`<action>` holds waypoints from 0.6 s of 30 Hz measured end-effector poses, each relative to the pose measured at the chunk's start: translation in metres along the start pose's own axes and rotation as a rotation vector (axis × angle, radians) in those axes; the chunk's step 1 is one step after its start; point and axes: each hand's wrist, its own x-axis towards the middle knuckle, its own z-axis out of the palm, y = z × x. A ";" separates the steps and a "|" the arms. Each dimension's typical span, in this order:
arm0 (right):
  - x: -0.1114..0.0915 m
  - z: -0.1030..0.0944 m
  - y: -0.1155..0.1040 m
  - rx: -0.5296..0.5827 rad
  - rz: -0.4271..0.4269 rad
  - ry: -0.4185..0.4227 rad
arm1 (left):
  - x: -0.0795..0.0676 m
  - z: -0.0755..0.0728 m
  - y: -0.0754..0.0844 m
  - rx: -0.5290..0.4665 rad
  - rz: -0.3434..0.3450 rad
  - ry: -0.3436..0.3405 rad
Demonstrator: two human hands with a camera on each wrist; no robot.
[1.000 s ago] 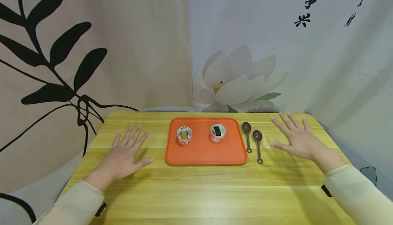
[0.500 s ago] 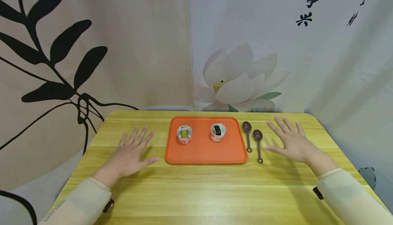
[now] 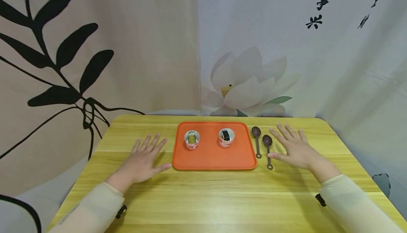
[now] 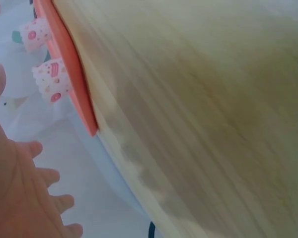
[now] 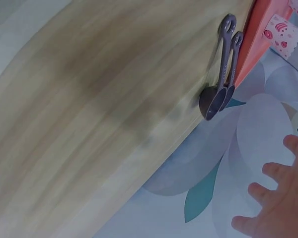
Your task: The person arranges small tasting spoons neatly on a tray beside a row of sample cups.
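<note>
Left of the orange tray (image 3: 206,160), my left hand (image 3: 140,164) hovers over the table with its fingers spread and nothing held. My right hand (image 3: 295,151) is likewise spread above the table on the right, its thumb overlapping the handle of the nearer brown spoon (image 3: 267,141) in the head view. Contact there does not show; in the right wrist view the hand (image 5: 280,198) is apart from the spoons. A second brown spoon (image 3: 256,132) lies beside the tray. On the tray stand two patterned paper cups: the left cup (image 3: 192,145) holds something yellow-green, the right cup (image 3: 226,143) something black and white.
The wooden table (image 3: 203,204) has rounded far corners. Behind it hangs a printed curtain (image 3: 152,49) with leaves, a lotus and dark characters. A black curved strip (image 3: 25,208) crosses the lower left of the head view.
Both hands have moved inward: the left hand to the right toward the tray, the right hand to the left toward the spoons. The tray, cups and spoons have stayed in place.
</note>
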 end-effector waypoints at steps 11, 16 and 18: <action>0.006 0.006 -0.013 -0.008 -0.024 -0.035 | 0.006 0.004 0.009 -0.042 -0.001 -0.025; 0.008 0.009 -0.020 -0.005 -0.028 -0.051 | 0.009 0.008 0.014 -0.049 -0.002 -0.046; 0.009 0.011 -0.021 -0.005 -0.034 -0.053 | 0.010 0.009 0.016 -0.058 -0.005 -0.048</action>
